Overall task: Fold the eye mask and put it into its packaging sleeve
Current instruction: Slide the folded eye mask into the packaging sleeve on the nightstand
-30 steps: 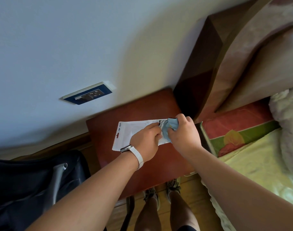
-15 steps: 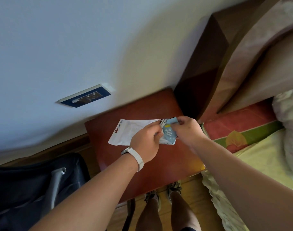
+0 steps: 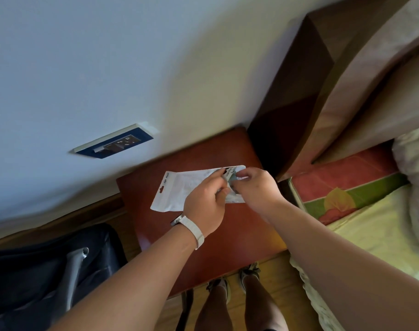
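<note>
A white packaging sleeve (image 3: 179,189) with a hang hole at its left end is held over a red-brown bedside table (image 3: 227,235). My left hand (image 3: 203,206), with a white watch strap on the wrist, grips the sleeve near its right opening. My right hand (image 3: 256,189) pinches that right end, where a sliver of the pale blue eye mask (image 3: 234,179) shows between my fingers. Most of the mask is hidden by the sleeve and my hands.
A blue wall socket plate (image 3: 115,145) sits on the white wall behind the table. A dark suitcase (image 3: 36,278) stands at the left. The bed (image 3: 370,223) with its wooden headboard (image 3: 346,91) lies at the right. My feet stand below the table's front edge.
The blue mask, clearly exposed at the sleeve's right opening before, now shows only as a sliver. My right hand has closed in on the sleeve's right end.
</note>
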A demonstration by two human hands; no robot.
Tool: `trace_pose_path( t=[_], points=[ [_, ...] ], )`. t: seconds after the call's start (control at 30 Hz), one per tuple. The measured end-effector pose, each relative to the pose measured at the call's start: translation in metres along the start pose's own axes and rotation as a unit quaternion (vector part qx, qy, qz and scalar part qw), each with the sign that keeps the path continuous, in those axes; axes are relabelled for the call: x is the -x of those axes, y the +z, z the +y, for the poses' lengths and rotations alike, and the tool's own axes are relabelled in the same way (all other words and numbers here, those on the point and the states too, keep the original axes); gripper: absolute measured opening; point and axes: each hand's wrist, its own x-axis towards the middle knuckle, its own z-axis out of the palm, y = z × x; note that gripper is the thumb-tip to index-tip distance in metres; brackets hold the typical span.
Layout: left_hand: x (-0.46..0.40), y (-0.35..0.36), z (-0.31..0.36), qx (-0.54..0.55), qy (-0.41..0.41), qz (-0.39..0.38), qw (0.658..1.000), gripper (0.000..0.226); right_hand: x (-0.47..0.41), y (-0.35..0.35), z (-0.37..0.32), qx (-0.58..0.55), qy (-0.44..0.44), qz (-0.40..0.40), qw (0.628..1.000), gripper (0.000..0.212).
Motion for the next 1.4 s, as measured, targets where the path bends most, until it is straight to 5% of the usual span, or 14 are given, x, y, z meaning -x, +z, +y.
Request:
trace_pose_path(
  t=[0.1,0.27,0.43,0.7,0.83,0.97,1.13,1.4],
  points=[
    [-0.001,0.004,-0.002,-0.017,0.006,-0.005,1.0,0.007,-0.005,-0.003,-0.001,0.01,0.011,-0.06,0.998,0.011],
    [-0.003,0.009,0.0,-0.026,0.044,0.011,0.999,0.009,-0.012,-0.006,-0.006,-0.049,-0.001,-0.148,0.988,0.032],
    [-0.016,0.012,-0.003,-0.044,0.03,0.029,0.998,0.011,-0.023,-0.001,-0.008,-0.132,0.043,-0.084,0.987,0.044],
    [-0.038,0.028,-0.011,-0.08,-0.013,0.059,0.995,0.035,-0.046,-0.005,-0.006,-0.112,-0.027,0.0,0.993,0.026],
    [-0.043,0.019,-0.032,-0.12,0.01,0.044,0.992,0.039,-0.056,-0.005,0.008,-0.035,-0.041,0.058,0.997,0.015],
    [-0.05,0.006,-0.055,-0.218,0.059,-0.008,0.974,0.047,-0.052,-0.004,0.015,0.098,-0.121,0.105,0.982,0.045],
    [-0.065,-0.003,-0.069,-0.303,0.099,-0.072,0.945,0.059,-0.053,0.005,0.021,0.359,-0.271,0.113,0.886,0.051],
    [-0.07,0.012,-0.079,-0.289,0.058,-0.047,0.954,0.06,-0.076,0.018,0.032,0.403,-0.299,0.069,0.862,0.044]
  ],
)
